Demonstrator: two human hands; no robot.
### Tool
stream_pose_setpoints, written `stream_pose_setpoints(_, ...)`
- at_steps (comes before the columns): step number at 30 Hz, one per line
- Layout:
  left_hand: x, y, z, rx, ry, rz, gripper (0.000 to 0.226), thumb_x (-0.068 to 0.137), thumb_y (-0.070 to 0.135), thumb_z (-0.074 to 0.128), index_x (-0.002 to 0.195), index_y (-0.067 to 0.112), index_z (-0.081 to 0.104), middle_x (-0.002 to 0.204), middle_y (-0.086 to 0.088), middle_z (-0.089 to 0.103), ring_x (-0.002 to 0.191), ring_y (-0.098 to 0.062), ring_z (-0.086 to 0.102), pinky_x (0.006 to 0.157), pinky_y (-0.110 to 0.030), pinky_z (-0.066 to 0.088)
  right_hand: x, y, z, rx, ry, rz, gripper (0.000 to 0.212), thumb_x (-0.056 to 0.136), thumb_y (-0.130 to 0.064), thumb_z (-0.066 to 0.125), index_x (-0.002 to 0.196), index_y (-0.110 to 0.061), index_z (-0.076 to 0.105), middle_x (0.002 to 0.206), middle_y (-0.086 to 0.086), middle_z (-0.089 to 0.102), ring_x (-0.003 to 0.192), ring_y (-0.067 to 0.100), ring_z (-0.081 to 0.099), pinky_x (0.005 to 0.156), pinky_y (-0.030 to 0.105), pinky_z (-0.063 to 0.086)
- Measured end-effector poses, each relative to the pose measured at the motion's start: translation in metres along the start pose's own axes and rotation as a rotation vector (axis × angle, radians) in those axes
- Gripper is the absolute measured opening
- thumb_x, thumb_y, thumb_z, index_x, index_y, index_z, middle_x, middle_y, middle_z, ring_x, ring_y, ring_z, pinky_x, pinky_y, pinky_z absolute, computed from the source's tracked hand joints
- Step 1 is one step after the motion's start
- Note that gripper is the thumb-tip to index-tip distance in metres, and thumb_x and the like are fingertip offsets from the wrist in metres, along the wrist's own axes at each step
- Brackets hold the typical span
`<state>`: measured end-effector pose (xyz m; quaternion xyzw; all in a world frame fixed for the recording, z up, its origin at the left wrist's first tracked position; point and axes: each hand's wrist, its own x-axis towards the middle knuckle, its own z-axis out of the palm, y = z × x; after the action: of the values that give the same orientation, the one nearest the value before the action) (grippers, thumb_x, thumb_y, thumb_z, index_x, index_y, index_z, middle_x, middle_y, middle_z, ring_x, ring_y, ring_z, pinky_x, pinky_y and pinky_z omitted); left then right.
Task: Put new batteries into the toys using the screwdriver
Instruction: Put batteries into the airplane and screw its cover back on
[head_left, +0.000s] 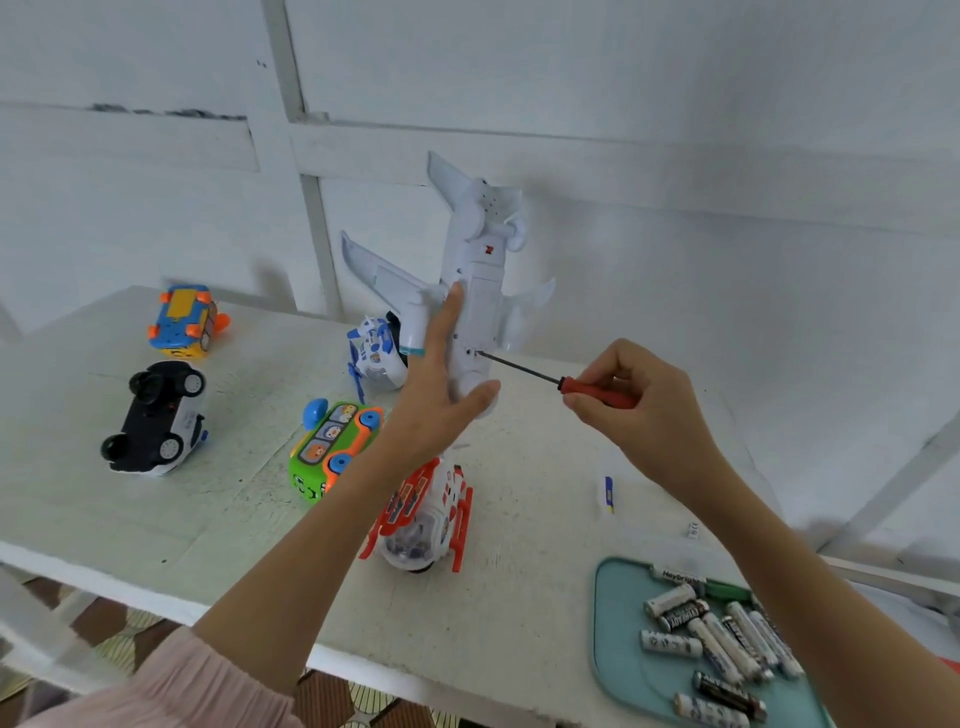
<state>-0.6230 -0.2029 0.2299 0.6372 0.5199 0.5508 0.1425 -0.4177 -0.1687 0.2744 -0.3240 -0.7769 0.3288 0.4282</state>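
Observation:
A white toy airplane (480, 270) stands nose-down on the table, its underside facing me. My left hand (439, 384) holds it at the lower fuselage, fingers straight along one side and thumb across the nose. My right hand (639, 400) pinches the red handle of a screwdriver (550, 378). The dark shaft runs up-left and its tip sits at a screw hole low on the airplane's belly. A teal tray (618, 654) at the front right carries several loose batteries (727, 639).
Other toys lie on the white table (156, 525): a black-and-white car (156, 418), a blue-orange vehicle (182, 322), a green bus (332, 447), a red-white helicopter (426, 514), a small blue-white toy (376, 353). A blue-white scrap (609, 493) lies mid-right.

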Motion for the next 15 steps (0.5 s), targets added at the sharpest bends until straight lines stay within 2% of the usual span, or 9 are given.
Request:
stream_pose_setpoints(3, -0.0006, 0.0013, 0.0025, 0.004, 0.008, -0.011, 0.087, 0.082, 0.017, 0.063, 0.145, 0.037, 0.007, 0.140, 0.042, 0.010, 0.133, 0.018, 0.018, 0.109, -0.009, 0.023, 0.0000, -0.0026, 0.0020, -0.013, -0.004, -0.004, 0.015, 0.075, -0.003, 0.071, 0.074, -0.008, 0.057, 0.072, 0.005, 0.066, 0.066, 0.021, 0.063, 0.060, 0.032, 0.051)
stream_pose_setpoints(6, -0.0006, 0.0015, 0.0051, 0.023, 0.012, -0.001, 0.088, 0.081, 0.020, 0.064, 0.143, 0.044, 0.007, 0.144, 0.034, 0.010, 0.139, 0.003, 0.020, 0.115, -0.028, 0.026, 0.0008, -0.0037, 0.0030, -0.027, -0.007, -0.007, 0.017, 0.075, -0.003, 0.071, 0.073, -0.010, 0.056, 0.071, 0.005, 0.066, 0.065, 0.020, 0.062, 0.058, 0.029, 0.050)
stream_pose_setpoints(8, -0.0005, 0.0011, 0.0064, 0.029, 0.014, 0.003, 0.088, 0.081, 0.021, 0.064, 0.143, 0.047, 0.006, 0.146, 0.030, 0.011, 0.140, -0.002, 0.020, 0.115, -0.032, 0.027, 0.0009, -0.0035, 0.0024, -0.038, -0.004, -0.016, 0.019, 0.075, -0.003, 0.071, 0.072, -0.014, 0.055, 0.071, 0.004, 0.066, 0.065, 0.020, 0.062, 0.059, 0.028, 0.050)
stream_pose_setpoints(12, 0.0007, -0.0040, 0.0084, 0.069, 0.028, -0.002, 0.089, 0.081, 0.034, 0.063, 0.147, 0.048, 0.005, 0.157, 0.012, 0.010, 0.144, -0.014, 0.016, 0.115, -0.049, 0.027, -0.0001, -0.0022, 0.0013, -0.061, -0.001, -0.035, 0.019, 0.075, -0.002, 0.070, 0.072, -0.012, 0.055, 0.074, 0.007, 0.067, 0.069, 0.025, 0.065, 0.061, 0.034, 0.052)
stream_pose_setpoints(15, 0.0007, -0.0049, 0.0092, 0.085, 0.016, -0.016, 0.089, 0.081, 0.036, 0.062, 0.147, 0.048, 0.003, 0.158, 0.006, 0.008, 0.145, -0.016, 0.014, 0.115, -0.052, 0.026, 0.0002, -0.0029, 0.0005, -0.076, -0.011, -0.055, 0.017, 0.075, 0.000, 0.070, 0.071, -0.009, 0.057, 0.075, 0.010, 0.067, 0.071, 0.027, 0.065, 0.063, 0.035, 0.053)
